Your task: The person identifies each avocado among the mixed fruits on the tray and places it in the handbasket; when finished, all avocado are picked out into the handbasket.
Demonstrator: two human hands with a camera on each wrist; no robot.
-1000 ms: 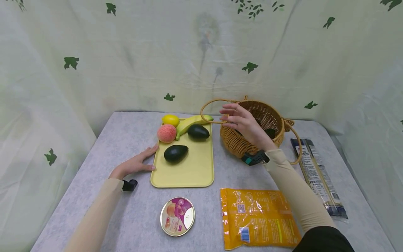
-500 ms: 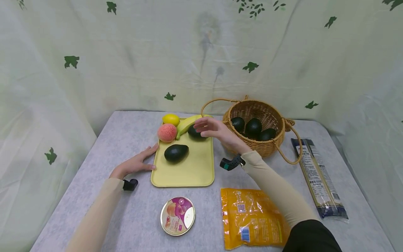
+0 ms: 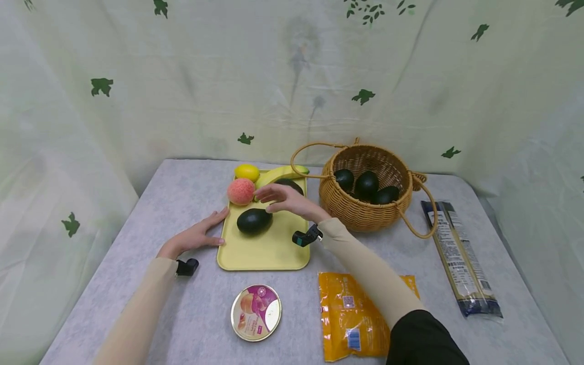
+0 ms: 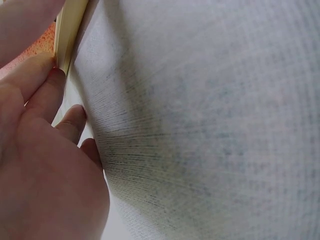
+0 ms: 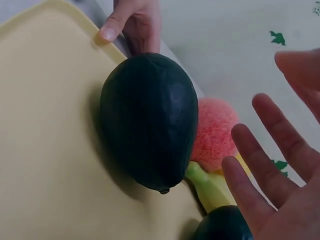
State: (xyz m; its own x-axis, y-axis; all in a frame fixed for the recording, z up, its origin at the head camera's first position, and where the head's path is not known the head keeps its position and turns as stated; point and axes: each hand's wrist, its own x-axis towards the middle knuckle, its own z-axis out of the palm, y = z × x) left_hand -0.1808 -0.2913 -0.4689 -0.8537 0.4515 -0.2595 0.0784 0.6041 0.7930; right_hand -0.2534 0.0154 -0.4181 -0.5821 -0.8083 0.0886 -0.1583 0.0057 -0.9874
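My left hand [image 3: 196, 235] rests on the table with its fingers and thumb against the left edge of the yellow tray [image 3: 274, 256]. Above the tray, my right hand [image 3: 292, 200] hovers with spread fingers and holds nothing. Just beside it lies a dark green avocado [image 5: 150, 120], apart from the fingers in the right wrist view. A second avocado [image 3: 292, 185] shows partly behind the right hand. A pink peach [image 3: 241, 191], a yellow lemon [image 3: 247, 172] and a banana [image 3: 278, 175] sit at the tray's far end.
A wicker basket [image 3: 360, 215] with several avocados stands right of the tray, one handle loop reaching over the tray's corner. Nearer lie a round can [image 3: 256, 313] and an orange packet [image 3: 351, 324], partly under the right arm. A long packet [image 3: 463, 258] lies far right.
My right hand has moved left and nearer, from over the basket to over the tray, uncovering the avocados in the basket. My left hand has stayed at the tray's edge.
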